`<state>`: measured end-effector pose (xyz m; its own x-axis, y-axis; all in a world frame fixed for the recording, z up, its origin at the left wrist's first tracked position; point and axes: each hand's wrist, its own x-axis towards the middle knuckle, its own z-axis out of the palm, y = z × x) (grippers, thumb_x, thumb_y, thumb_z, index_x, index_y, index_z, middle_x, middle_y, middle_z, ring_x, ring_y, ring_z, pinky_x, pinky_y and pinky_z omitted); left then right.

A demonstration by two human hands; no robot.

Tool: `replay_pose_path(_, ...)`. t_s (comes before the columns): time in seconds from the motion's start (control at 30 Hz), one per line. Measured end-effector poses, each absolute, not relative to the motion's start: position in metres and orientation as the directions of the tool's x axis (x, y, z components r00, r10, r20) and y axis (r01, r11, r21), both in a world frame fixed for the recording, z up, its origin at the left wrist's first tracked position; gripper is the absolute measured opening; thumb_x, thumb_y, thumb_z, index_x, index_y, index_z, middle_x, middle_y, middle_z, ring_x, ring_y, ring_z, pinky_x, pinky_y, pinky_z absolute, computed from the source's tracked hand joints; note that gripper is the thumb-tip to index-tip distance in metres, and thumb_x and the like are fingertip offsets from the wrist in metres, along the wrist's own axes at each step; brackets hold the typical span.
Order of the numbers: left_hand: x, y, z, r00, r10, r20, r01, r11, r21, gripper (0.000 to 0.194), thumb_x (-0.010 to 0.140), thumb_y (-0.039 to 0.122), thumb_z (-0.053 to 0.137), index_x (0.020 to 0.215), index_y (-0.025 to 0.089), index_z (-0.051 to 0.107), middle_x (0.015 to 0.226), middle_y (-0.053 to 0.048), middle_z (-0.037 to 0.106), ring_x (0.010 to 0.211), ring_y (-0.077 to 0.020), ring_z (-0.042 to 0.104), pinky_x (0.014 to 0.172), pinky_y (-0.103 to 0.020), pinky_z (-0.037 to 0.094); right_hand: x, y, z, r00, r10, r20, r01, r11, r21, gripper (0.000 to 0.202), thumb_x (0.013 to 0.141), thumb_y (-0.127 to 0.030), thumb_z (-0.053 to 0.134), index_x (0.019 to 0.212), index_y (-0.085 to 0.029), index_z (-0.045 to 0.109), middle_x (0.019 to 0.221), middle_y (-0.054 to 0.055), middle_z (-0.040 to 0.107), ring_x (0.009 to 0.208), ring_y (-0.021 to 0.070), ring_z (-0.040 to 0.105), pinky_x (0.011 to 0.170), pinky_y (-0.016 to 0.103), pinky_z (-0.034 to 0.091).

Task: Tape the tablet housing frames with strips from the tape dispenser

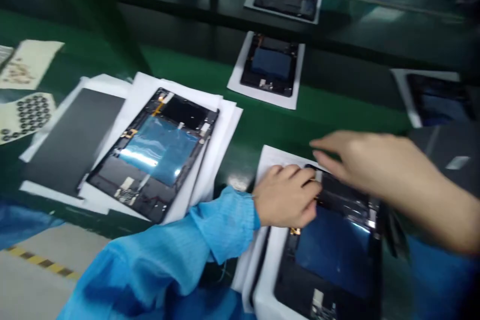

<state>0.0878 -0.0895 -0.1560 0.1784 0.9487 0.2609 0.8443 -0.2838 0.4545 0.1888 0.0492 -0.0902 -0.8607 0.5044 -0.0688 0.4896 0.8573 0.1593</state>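
Observation:
A black tablet housing with a blue film (333, 250) lies on a stack of white sheets (265, 280) at the lower right. My left hand (287, 197), in a blue sleeve, rests over its upper left corner with curled fingers; whatever they grip there is too small to make out. Above the same housing's top edge is my right hand (348, 152), its thumb and forefinger apart and nothing visible between them. To the left, a second open housing (161, 145) with shiny blue film sits on more white sheets, beside a dark grey panel (75, 140).
Housings on white sheets lie farther back, one in the middle (270, 65), one behind it (285, 2) and one at the right (440, 100). At the far left is a sheet of round black pieces (33, 112). A green post (97, 15) rises at the upper left.

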Motion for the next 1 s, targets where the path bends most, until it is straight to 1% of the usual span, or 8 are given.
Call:
replay_pose_path(0.07,0.088,-0.092,-0.159,0.158,0.951,0.266,0.853,-0.267,0.448,0.03,0.087,0.032,0.038,0.103,0.017,0.06,0.117,-0.006,0.056,0.099,-0.022,0.05,0.075,-0.037,0.041,0.134,0.073,-0.092,-0.847,0.527,-0.065,0.494,0.827,0.267,0.031,0.087,-0.038,0.051,0.11,-0.022,0.066,0.108,0.009,0.067,0.079,0.0254,0.065,0.056,0.031,0.036)
replay_pose_path(0.2,0.088,-0.1,-0.162,0.132,0.949,0.287,0.849,-0.258,0.461,0.03,0.084,0.033,0.043,0.099,0.016,0.063,0.111,-0.007,0.057,0.092,-0.0209,0.052,0.068,-0.036,0.041,0.046,0.101,-0.118,-0.822,0.543,-0.169,0.49,0.827,0.275,0.045,0.083,-0.04,0.059,0.122,-0.017,0.059,0.112,0.015,0.063,0.093,0.0281,0.063,0.06,0.032,0.029)
replay_pose_path(0.33,0.087,-0.104,-0.169,0.148,0.931,0.333,0.816,-0.306,0.491,0.029,0.084,0.037,0.047,0.088,0.016,0.067,0.106,-0.008,0.059,0.09,-0.0211,0.054,0.07,-0.036,0.043,0.008,0.107,-0.139,-0.807,0.545,-0.23,0.473,0.828,0.302,0.043,0.077,-0.033,0.065,0.111,-0.007,0.064,0.096,0.019,0.067,0.085,0.0278,0.065,0.056,0.033,0.024)
replay_pose_path(0.43,0.086,-0.103,-0.174,0.119,0.94,0.32,0.79,-0.285,0.543,0.024,0.084,0.035,0.049,0.08,0.018,0.067,0.098,-0.007,0.061,0.093,-0.0234,0.054,0.072,-0.038,0.043,-0.001,0.101,-0.141,-0.808,0.55,-0.21,0.477,0.821,0.313,0.038,0.081,-0.031,0.058,0.109,-0.005,0.064,0.09,0.019,0.067,0.081,0.0253,0.065,0.055,0.032,0.023)
replay_pose_path(0.63,0.08,-0.1,-0.172,0.17,0.965,0.2,0.769,-0.257,0.585,0.02,0.079,0.034,0.057,0.092,0.021,0.066,0.1,-0.006,0.063,0.104,-0.0264,0.05,0.081,-0.041,0.041,-0.003,0.078,-0.127,-0.824,0.557,-0.104,0.501,0.802,0.325,0.036,0.088,-0.026,0.047,0.119,-0.013,0.059,0.1,0.015,0.068,0.084,0.0196,0.064,0.057,0.03,0.024)
replay_pose_path(0.77,0.074,-0.104,-0.171,0.141,0.955,0.261,0.775,-0.271,0.571,0.031,0.086,0.03,0.048,0.106,0.012,0.063,0.116,-0.011,0.055,0.098,-0.0234,0.05,0.073,-0.038,0.042,0.027,0.061,-0.101,-0.8,0.6,-0.005,0.558,0.747,0.361,0.031,0.084,-0.023,0.053,0.113,-0.015,0.062,0.108,0.012,0.066,0.084,0.0176,0.062,0.057,0.028,0.025)
replay_pose_path(0.9,0.071,-0.103,-0.172,0.094,0.95,0.298,0.755,-0.263,0.601,0.033,0.087,0.024,0.042,0.109,0.009,0.061,0.116,-0.011,0.054,0.097,-0.0225,0.049,0.073,-0.038,0.041,0.101,0.028,-0.065,-0.829,0.505,0.241,0.559,0.724,0.405,0.022,0.079,-0.021,0.058,0.099,-0.014,0.066,0.09,0.008,0.069,0.075,0.0143,0.062,0.055,0.024,0.033)
replay_pose_path(1.0,0.071,-0.096,-0.172,0.098,0.948,0.302,0.726,-0.276,0.63,0.029,0.085,0.022,0.044,0.103,0.009,0.062,0.114,-0.012,0.055,0.097,-0.0247,0.05,0.076,-0.041,0.041,0.165,-0.016,-0.043,-0.848,0.417,0.328,0.53,0.694,0.487,0.019,0.08,-0.023,0.056,0.092,-0.013,0.066,0.071,0.004,0.065,0.062,0.0129,0.059,0.051,0.022,0.035)
